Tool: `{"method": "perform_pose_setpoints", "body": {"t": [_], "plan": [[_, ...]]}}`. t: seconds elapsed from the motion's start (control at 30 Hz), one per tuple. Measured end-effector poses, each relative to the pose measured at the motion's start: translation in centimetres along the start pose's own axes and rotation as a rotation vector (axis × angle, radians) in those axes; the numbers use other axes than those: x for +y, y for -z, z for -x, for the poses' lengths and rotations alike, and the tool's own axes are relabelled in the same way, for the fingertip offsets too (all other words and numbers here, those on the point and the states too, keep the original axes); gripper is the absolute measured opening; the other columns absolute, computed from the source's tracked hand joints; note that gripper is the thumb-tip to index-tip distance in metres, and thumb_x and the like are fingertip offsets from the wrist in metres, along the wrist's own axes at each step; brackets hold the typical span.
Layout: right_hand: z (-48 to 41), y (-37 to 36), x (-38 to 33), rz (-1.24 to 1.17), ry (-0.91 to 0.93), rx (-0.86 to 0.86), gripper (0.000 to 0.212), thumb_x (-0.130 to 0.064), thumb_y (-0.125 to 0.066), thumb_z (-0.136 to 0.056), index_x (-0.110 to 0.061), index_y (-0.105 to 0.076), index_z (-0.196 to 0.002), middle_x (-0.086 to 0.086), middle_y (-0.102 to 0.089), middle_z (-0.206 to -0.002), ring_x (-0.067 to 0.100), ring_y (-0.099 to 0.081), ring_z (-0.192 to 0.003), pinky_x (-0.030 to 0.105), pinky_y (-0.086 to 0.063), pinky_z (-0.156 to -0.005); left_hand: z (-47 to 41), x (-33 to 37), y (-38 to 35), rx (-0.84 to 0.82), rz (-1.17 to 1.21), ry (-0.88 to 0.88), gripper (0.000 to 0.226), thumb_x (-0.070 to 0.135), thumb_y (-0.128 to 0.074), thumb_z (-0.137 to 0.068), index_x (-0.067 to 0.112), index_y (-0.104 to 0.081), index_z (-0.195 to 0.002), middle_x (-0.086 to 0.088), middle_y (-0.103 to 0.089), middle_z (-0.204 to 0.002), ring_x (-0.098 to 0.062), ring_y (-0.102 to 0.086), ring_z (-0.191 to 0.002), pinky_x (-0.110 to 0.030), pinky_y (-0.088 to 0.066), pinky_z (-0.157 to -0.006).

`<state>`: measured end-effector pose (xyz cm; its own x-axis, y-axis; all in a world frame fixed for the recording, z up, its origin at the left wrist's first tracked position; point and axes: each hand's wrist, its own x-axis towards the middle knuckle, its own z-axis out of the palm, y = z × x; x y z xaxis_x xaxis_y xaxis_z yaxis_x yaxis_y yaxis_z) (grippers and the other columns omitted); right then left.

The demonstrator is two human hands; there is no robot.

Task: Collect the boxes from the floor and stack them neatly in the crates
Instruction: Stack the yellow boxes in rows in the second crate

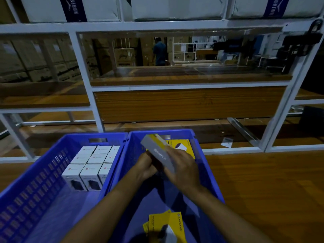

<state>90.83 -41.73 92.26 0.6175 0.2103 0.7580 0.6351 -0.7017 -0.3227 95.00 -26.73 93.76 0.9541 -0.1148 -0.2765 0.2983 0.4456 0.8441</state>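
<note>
Two blue plastic crates stand side by side on the wooden floor. The left crate (40, 174) holds several white boxes (91, 165) packed in rows at its far end. Over the right crate (206, 172), my left hand (146, 166) and my right hand (182, 165) together grip a yellow and grey box (157, 149), tilted with its grey side up. A yellow box (181, 146) lies at the far end of the right crate. More yellow boxes (168, 227) lie at its near end.
A white metal rack (84, 71) with wooden shelves stands right behind the crates, with large white cartons (175, 7) on its top level. A person (159, 51) stands far off beyond the rack. Bare wooden floor (263, 190) lies to the right.
</note>
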Motion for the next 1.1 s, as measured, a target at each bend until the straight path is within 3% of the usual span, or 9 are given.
{"method": "perform_pose_setpoints", "body": {"t": [0.13, 0.3, 0.47, 0.57, 0.67, 0.8, 0.9, 1.0, 1.1], "plan": [[0.2, -0.3, -2.1, 0.083, 0.232, -0.005, 0.057, -0.020, -0.064, -0.077, -0.010, -0.060, -0.132, 0.003, -0.060, -0.137, 0.026, -0.058, -0.119, 0.041, -0.045, -0.091, 0.3, 0.2, 0.2, 0.013, 0.123, -0.012, 0.036, 0.024, -0.043, -0.101, 0.011, -0.059, -0.071, -0.005, -0.060, -0.057, -0.018, -0.060, -0.048, -0.024, -0.051, -0.046], [0.4, -0.3, -2.2, -0.015, 0.162, 0.036, 0.058, -0.018, -0.071, -0.077, -0.014, -0.056, -0.132, 0.002, -0.057, -0.139, 0.021, -0.053, -0.123, 0.039, -0.046, -0.097, 0.6, -0.3, 0.1, -0.059, 0.200, -0.009, 0.030, 0.026, -0.052, -0.093, 0.012, -0.065, -0.069, -0.004, -0.061, -0.063, -0.015, -0.063, -0.054, -0.024, -0.053, -0.051], [-0.6, 1.1, -2.4, -0.539, -0.488, 0.199, 0.038, -0.021, -0.070, -0.091, -0.028, -0.053, -0.125, -0.019, -0.056, -0.119, -0.005, -0.056, -0.107, 0.010, -0.049, -0.077, 0.3, 1.1, 0.5, -0.100, 0.084, -0.139, 0.031, 0.007, -0.042, -0.096, 0.009, -0.062, -0.118, -0.018, -0.066, -0.113, -0.033, -0.060, -0.101, -0.054, -0.044, -0.100], [-1.2, 0.9, 0.0, -0.799, -0.844, 0.178, 0.012, -0.024, -0.059, -0.099, -0.033, -0.063, -0.106, -0.004, -0.069, -0.113, 0.013, -0.067, -0.101, 0.033, -0.058, -0.081, 0.1, 1.0, 0.6, -0.085, -0.044, -0.193, 0.041, 0.006, -0.048, -0.094, 0.013, -0.057, -0.133, -0.016, -0.067, -0.121, -0.033, -0.059, -0.102, -0.054, -0.046, -0.096], [-1.1, 0.8, 1.6, -0.916, -1.071, 0.079, 0.019, -0.023, -0.051, -0.103, -0.020, -0.069, -0.109, 0.006, -0.074, -0.108, 0.025, -0.071, -0.097, 0.044, -0.059, -0.085, 0.4, 0.8, 0.4, -0.056, -0.141, -0.189, 0.037, 0.007, -0.055, -0.092, 0.015, -0.062, -0.128, -0.017, -0.070, -0.115, -0.033, -0.063, -0.099, -0.052, -0.052, -0.090], [-1.1, 1.6, 2.1, -0.831, -1.067, -0.014, 0.020, -0.019, -0.046, -0.105, -0.018, -0.065, -0.110, 0.002, -0.072, -0.102, 0.021, -0.069, -0.093, 0.032, -0.057, -0.073, 0.2, 0.6, 0.5, -0.047, -0.261, -0.180, 0.037, 0.007, -0.057, -0.091, 0.016, -0.062, -0.127, -0.012, -0.072, -0.109, -0.030, -0.066, -0.096, -0.051, -0.052, -0.090], [-0.2, 0.8, 3.3, -0.549, -0.965, -0.204, 0.018, -0.016, -0.046, -0.101, -0.019, -0.062, -0.109, 0.006, -0.069, -0.111, 0.027, -0.066, -0.100, 0.044, -0.056, -0.087, 0.1, 0.4, 0.8, -0.022, -0.358, -0.166, 0.036, 0.002, -0.057, -0.089, 0.015, -0.063, -0.122, -0.011, -0.073, -0.096, -0.031, -0.069, -0.090, -0.049, -0.052, -0.082], [2.0, -2.9, 8.1, -0.254, -0.942, -0.469, 0.050, -0.020, -0.049, -0.087, -0.022, -0.047, -0.137, 0.012, -0.065, -0.123, 0.033, -0.064, -0.099, 0.045, -0.057, -0.078, 0.1, 0.1, 1.0, -0.034, -0.493, -0.056, 0.026, -0.004, -0.061, -0.086, 0.012, -0.059, -0.107, -0.015, -0.070, -0.090, -0.035, -0.070, -0.085, -0.053, -0.055, -0.080], [1.8, -1.4, 5.8, -0.189, -0.992, -0.705, 0.027, -0.002, -0.044, -0.096, 0.006, -0.054, -0.120, 0.025, -0.062, -0.120, 0.032, -0.058, -0.090, 0.039, -0.050, -0.083, 0.1, -0.9, 1.2, -0.101, -0.751, 0.066, 0.013, -0.007, -0.059, -0.090, 0.005, -0.053, -0.087, -0.002, -0.067, -0.067, -0.024, -0.067, -0.065, -0.046, -0.059, -0.070]]}}
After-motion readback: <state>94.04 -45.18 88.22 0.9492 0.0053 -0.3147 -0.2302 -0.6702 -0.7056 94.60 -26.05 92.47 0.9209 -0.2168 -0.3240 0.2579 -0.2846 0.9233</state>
